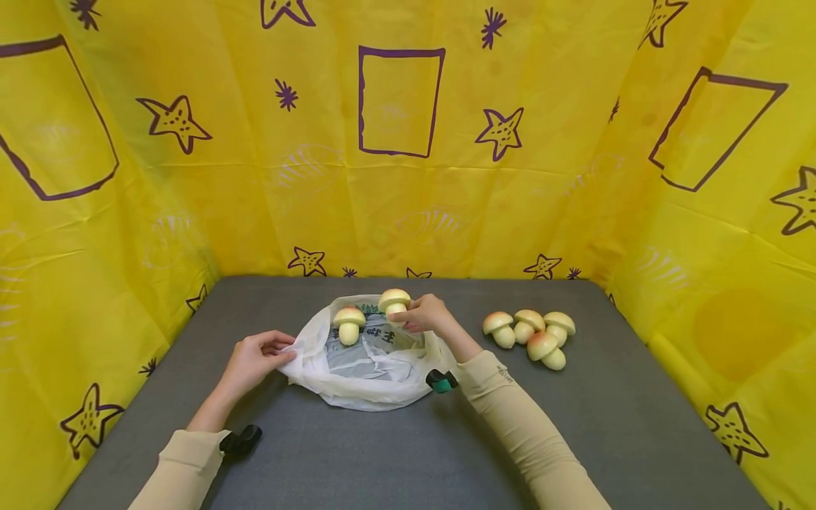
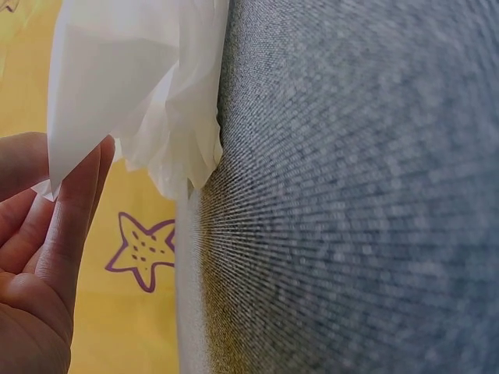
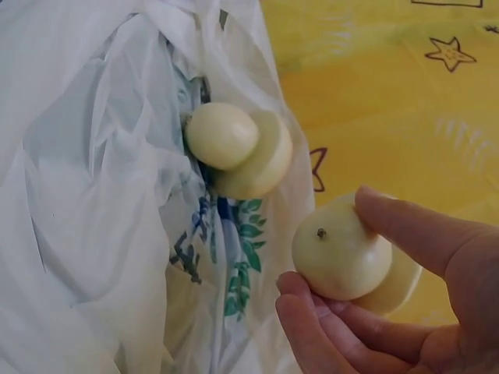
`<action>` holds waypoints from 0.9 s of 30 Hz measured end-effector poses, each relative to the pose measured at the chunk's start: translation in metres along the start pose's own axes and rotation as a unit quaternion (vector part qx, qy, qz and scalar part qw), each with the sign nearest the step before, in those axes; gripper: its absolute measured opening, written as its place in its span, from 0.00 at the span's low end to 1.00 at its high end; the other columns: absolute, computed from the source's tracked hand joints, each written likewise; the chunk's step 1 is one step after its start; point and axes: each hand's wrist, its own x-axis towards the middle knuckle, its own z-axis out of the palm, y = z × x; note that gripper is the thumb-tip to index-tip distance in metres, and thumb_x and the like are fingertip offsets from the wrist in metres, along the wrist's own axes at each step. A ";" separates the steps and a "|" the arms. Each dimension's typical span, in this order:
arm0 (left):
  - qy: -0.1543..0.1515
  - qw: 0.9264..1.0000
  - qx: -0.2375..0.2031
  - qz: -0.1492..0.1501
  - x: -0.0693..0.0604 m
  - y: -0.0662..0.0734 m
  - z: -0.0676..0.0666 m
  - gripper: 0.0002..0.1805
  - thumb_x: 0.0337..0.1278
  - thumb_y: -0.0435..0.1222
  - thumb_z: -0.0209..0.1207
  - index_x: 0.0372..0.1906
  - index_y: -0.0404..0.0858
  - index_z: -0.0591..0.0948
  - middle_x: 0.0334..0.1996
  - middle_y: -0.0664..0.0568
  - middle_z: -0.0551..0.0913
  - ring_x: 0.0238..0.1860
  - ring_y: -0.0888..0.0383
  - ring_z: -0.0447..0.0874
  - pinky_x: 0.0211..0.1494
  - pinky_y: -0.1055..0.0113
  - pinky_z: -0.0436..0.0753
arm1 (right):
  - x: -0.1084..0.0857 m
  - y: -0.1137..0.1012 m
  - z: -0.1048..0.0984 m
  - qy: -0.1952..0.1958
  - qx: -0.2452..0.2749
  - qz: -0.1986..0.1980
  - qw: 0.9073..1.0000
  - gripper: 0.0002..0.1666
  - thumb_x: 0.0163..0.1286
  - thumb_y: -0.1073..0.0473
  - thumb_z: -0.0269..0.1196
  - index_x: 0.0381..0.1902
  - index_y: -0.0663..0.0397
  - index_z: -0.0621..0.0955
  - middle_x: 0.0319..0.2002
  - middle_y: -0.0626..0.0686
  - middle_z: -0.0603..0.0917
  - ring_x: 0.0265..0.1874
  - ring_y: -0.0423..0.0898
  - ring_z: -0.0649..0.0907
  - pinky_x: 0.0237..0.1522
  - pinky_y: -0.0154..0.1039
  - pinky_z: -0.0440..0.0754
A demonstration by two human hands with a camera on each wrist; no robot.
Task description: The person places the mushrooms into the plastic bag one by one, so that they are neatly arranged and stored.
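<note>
A white plastic bag [image 1: 376, 393] lies on the table with its mouth spread wide, green and dark print showing inside. My left hand [image 1: 258, 358] pinches the bag's left rim between thumb and fingers; the left wrist view shows the thin white film [image 2: 117, 70] in that pinch. Over the far right part of the opening, my right hand [image 1: 430, 315] holds a toy mushroom [image 1: 394, 300] by its stem, cap upward. Another mushroom [image 1: 349, 324] rests inside the bag at the left; its rounded stem end [image 3: 224, 136] faces the right wrist camera.
Several more mushrooms [image 1: 542, 346] with cream and orange caps sit clustered on the grey table [image 1: 357, 460], right of the bag. Yellow patterned cloth [image 1: 395, 212] encloses the table at the back and both sides.
</note>
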 end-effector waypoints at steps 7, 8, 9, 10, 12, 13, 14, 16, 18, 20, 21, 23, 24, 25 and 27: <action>-0.001 1.000 -0.002 -0.004 -0.001 0.003 -0.001 0.12 0.49 0.39 0.69 0.39 0.40 0.85 0.35 0.49 0.86 0.32 0.63 0.81 0.35 0.74 0.80 | 0.006 -0.003 0.010 0.003 0.007 0.010 1.000 0.26 0.51 0.47 0.74 0.37 0.64 0.83 0.32 0.62 0.86 0.39 0.58 0.86 0.45 0.49 0.83; -0.002 1.000 -0.002 -0.004 -0.001 0.003 -0.001 0.12 0.49 0.39 0.69 0.40 0.40 0.84 0.35 0.49 0.86 0.32 0.62 0.81 0.35 0.74 0.80 | 0.006 -0.003 0.011 0.004 0.008 0.012 1.000 0.27 0.51 0.47 0.74 0.38 0.65 0.83 0.33 0.62 0.86 0.39 0.58 0.86 0.45 0.49 0.82; -0.004 1.000 -0.003 -0.006 -0.001 0.003 -0.001 0.12 0.50 0.39 0.69 0.40 0.40 0.84 0.36 0.49 0.86 0.32 0.62 0.81 0.35 0.74 0.80 | 0.007 -0.003 0.012 0.004 0.007 0.013 1.000 0.27 0.51 0.47 0.74 0.38 0.65 0.83 0.34 0.63 0.86 0.39 0.58 0.86 0.45 0.49 0.82; -0.005 1.000 -0.003 -0.007 -0.001 0.003 -0.001 0.12 0.50 0.40 0.69 0.40 0.40 0.84 0.36 0.48 0.86 0.32 0.61 0.81 0.35 0.74 0.80 | 0.007 -0.003 0.013 0.004 0.008 0.016 1.000 0.27 0.51 0.47 0.74 0.38 0.65 0.83 0.35 0.64 0.86 0.39 0.59 0.86 0.45 0.49 0.82; -0.006 1.000 -0.005 -0.009 -0.001 0.003 -0.001 0.12 0.50 0.40 0.69 0.40 0.40 0.84 0.36 0.48 0.86 0.33 0.60 0.81 0.36 0.74 0.80 | 0.009 -0.003 0.015 0.003 0.010 0.019 1.000 0.26 0.51 0.47 0.74 0.37 0.65 0.83 0.36 0.65 0.86 0.40 0.59 0.86 0.45 0.49 0.82; -0.006 1.000 -0.005 -0.010 -0.001 0.003 -0.001 0.12 0.50 0.40 0.69 0.40 0.40 0.84 0.35 0.48 0.86 0.33 0.59 0.81 0.36 0.74 0.80 | 0.010 -0.002 0.016 0.004 0.009 0.019 1.000 0.26 0.51 0.47 0.74 0.36 0.65 0.82 0.37 0.65 0.86 0.39 0.59 0.86 0.45 0.49 0.82; -0.007 1.000 -0.005 -0.011 -0.001 0.003 -0.001 0.12 0.50 0.40 0.69 0.40 0.40 0.84 0.35 0.48 0.86 0.33 0.59 0.81 0.36 0.74 0.80 | 0.010 -0.002 0.017 0.004 0.009 0.020 1.000 0.26 0.51 0.47 0.74 0.35 0.65 0.82 0.37 0.65 0.85 0.39 0.59 0.86 0.45 0.49 0.83; -0.007 1.000 -0.006 -0.012 -0.001 0.003 -0.001 0.12 0.50 0.40 0.69 0.40 0.40 0.84 0.35 0.49 0.86 0.33 0.59 0.81 0.36 0.74 0.80 | 0.011 -0.002 0.020 0.006 0.011 0.024 1.000 0.25 0.51 0.48 0.74 0.35 0.65 0.82 0.37 0.65 0.85 0.39 0.59 0.86 0.45 0.49 0.83; -0.009 1.000 -0.006 -0.012 -0.001 0.002 -0.001 0.12 0.50 0.40 0.69 0.40 0.40 0.84 0.35 0.49 0.86 0.33 0.59 0.81 0.36 0.74 0.80 | 0.012 -0.003 0.022 0.010 0.010 0.028 1.000 0.25 0.51 0.49 0.74 0.35 0.65 0.82 0.37 0.65 0.85 0.39 0.59 0.86 0.44 0.48 0.83; -0.009 1.000 -0.005 -0.011 -0.001 0.002 -0.002 0.13 0.50 0.40 0.69 0.40 0.40 0.84 0.35 0.49 0.86 0.33 0.59 0.81 0.36 0.74 0.80 | 0.014 -0.004 0.024 0.014 0.011 0.036 0.999 0.25 0.51 0.49 0.74 0.36 0.65 0.82 0.36 0.63 0.85 0.39 0.58 0.86 0.44 0.47 0.83; -0.009 1.000 -0.005 -0.010 -0.001 0.002 -0.002 0.13 0.50 0.40 0.69 0.40 0.40 0.84 0.35 0.49 0.86 0.33 0.60 0.81 0.36 0.74 0.80 | 0.015 -0.004 0.026 0.014 0.012 0.038 0.999 0.25 0.51 0.50 0.74 0.36 0.65 0.82 0.36 0.63 0.85 0.39 0.58 0.86 0.44 0.47 0.83; -0.009 1.000 -0.005 -0.010 -0.001 0.001 -0.002 0.13 0.50 0.41 0.69 0.40 0.41 0.84 0.35 0.49 0.86 0.33 0.60 0.81 0.36 0.74 0.80 | 0.017 -0.004 0.028 0.015 0.011 0.042 0.999 0.25 0.51 0.50 0.74 0.36 0.66 0.82 0.35 0.63 0.85 0.39 0.57 0.86 0.43 0.47 0.83; -0.009 1.000 -0.006 -0.010 -0.001 0.001 -0.002 0.13 0.50 0.41 0.69 0.40 0.41 0.84 0.35 0.49 0.86 0.33 0.60 0.81 0.36 0.74 0.80 | 0.017 -0.004 0.029 0.016 0.009 0.044 0.999 0.25 0.51 0.50 0.74 0.36 0.65 0.81 0.34 0.62 0.85 0.39 0.57 0.86 0.43 0.46 0.83; -0.010 1.000 -0.006 -0.009 -0.001 0.001 -0.002 0.13 0.50 0.41 0.69 0.40 0.41 0.84 0.35 0.49 0.86 0.33 0.60 0.81 0.36 0.74 0.80 | 0.018 -0.004 0.030 0.017 0.006 0.045 0.999 0.25 0.51 0.49 0.74 0.36 0.65 0.81 0.34 0.62 0.85 0.38 0.56 0.86 0.43 0.46 0.84; -0.010 1.000 -0.007 -0.009 -0.001 0.001 -0.002 0.13 0.50 0.41 0.69 0.40 0.41 0.84 0.35 0.49 0.86 0.33 0.60 0.81 0.36 0.74 0.80 | 0.020 -0.004 0.032 0.019 0.000 0.045 0.999 0.26 0.50 0.49 0.75 0.35 0.65 0.81 0.33 0.61 0.84 0.37 0.56 0.86 0.41 0.46 0.84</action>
